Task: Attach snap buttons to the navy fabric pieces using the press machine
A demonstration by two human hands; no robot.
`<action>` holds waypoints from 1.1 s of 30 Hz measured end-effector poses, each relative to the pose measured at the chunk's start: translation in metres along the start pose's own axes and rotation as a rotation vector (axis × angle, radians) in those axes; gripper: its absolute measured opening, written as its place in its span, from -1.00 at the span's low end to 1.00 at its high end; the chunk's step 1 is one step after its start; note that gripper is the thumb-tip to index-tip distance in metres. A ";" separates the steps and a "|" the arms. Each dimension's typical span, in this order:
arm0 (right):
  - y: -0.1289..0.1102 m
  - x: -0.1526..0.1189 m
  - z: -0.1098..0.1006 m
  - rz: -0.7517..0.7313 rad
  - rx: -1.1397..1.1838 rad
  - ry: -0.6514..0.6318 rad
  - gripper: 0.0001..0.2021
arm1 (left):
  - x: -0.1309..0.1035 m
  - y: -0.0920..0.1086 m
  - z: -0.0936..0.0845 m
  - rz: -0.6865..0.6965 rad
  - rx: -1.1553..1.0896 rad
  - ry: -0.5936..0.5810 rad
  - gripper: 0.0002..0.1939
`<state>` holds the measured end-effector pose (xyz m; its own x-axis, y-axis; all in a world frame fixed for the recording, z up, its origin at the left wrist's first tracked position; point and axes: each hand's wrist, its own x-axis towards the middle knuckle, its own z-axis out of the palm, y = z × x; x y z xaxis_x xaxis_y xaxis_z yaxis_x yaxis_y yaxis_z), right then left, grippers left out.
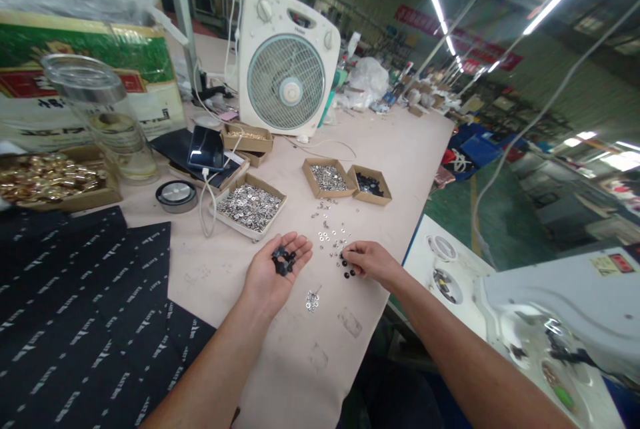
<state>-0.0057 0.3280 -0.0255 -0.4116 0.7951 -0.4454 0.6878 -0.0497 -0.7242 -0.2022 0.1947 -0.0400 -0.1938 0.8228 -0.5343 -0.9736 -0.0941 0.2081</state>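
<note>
My left hand is palm up with its fingers stretched, and a small heap of black buttons rests on it. To the right, my right hand reaches down to the table with its fingertips pinched together over black buttons; what is between the fingertips is too small to make out. Loose silver pieces are scattered between and beyond the hands. A small cluster of silver rings lies nearer to me. Behind are a box of silver pieces and a box of black pieces.
A larger box of silver parts stands behind my left hand. Black printed sheets cover the left side. A fan, a phone, a glass jar and a round tin stand farther back. A white machine is at right.
</note>
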 end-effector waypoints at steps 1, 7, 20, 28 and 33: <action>0.000 0.001 0.001 0.006 -0.015 0.011 -0.78 | 0.000 0.000 0.000 0.000 -0.001 -0.001 -0.81; -0.003 0.002 0.006 0.049 -0.056 0.074 -0.83 | -0.001 0.000 0.001 -0.002 -0.005 -0.001 -0.81; -0.001 0.005 0.005 0.128 0.007 0.119 -0.80 | -0.004 0.001 0.004 0.001 0.006 -0.008 -0.78; 0.003 -0.002 -0.008 0.149 0.304 0.049 -0.86 | -0.005 0.001 0.003 0.004 0.002 0.008 -0.78; 0.006 0.001 -0.018 0.206 0.545 -0.022 -0.93 | -0.004 0.000 0.004 0.006 0.008 -0.002 -0.79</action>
<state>0.0087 0.3387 -0.0208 -0.3183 0.7233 -0.6128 0.3507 -0.5107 -0.7850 -0.2011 0.1935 -0.0350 -0.1997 0.8231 -0.5316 -0.9714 -0.0950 0.2178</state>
